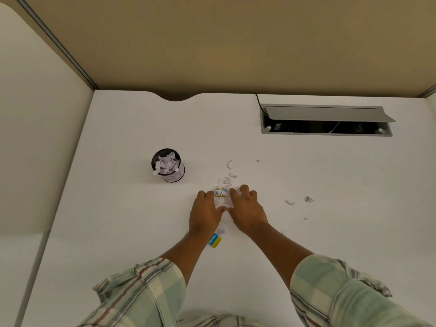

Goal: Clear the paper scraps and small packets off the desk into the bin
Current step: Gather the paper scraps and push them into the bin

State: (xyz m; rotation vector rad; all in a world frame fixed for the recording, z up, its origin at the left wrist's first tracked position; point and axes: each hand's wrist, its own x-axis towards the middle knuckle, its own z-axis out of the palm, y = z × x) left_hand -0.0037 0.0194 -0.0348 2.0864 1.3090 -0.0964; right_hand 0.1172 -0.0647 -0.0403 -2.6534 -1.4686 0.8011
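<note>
A small black mesh bin stands on the white desk, holding crumpled paper. My left hand and my right hand lie palm down side by side, fingers spread, cupped around a heap of paper scraps and a small yellow and white packet. Part of the heap is hidden under my fingers. A blue and yellow packet lies just behind my left wrist, beside a scrap. More loose scraps lie to the right, and one scrap lies farther back.
An open cable hatch with a grey lid is set into the desk at the back right. Tan partition walls close off the back and the left. The bin is about a hand's length left of the heap.
</note>
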